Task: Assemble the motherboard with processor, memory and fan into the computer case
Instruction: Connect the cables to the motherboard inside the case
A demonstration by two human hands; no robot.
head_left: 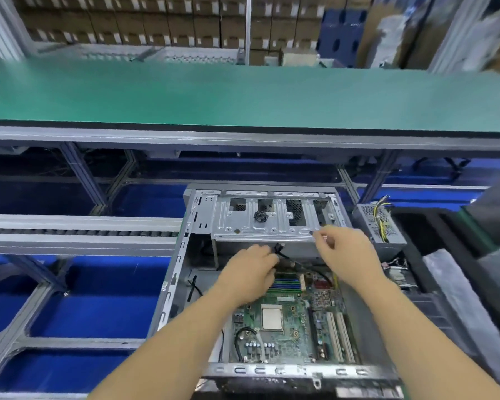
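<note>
Head view looks down into an open case point(182, 255) lying on its side, w/ the motherboard point(283, 327) seated flat in its bottom. Processor point(272, 318) sits in its socket near the board's middle, bare metal lid up; memory slots point(286, 284) lie just beyond it, partly hidden by the left hand. Left hand point(250, 274) reaches in over the slots, fingers curled round a black cable point(280, 252) that runs off to the right. Right hand point(347, 252) is higher, at the front edge of the drive cage point(266, 220), thumb & forefinger pinched together on sth small; can't tell what. Power supply point(380, 223) w/ yellow wires stands just right of the case, outside it. Green belt point(243, 93) runs across beyond, blue bins point(78, 313) at left.
</note>
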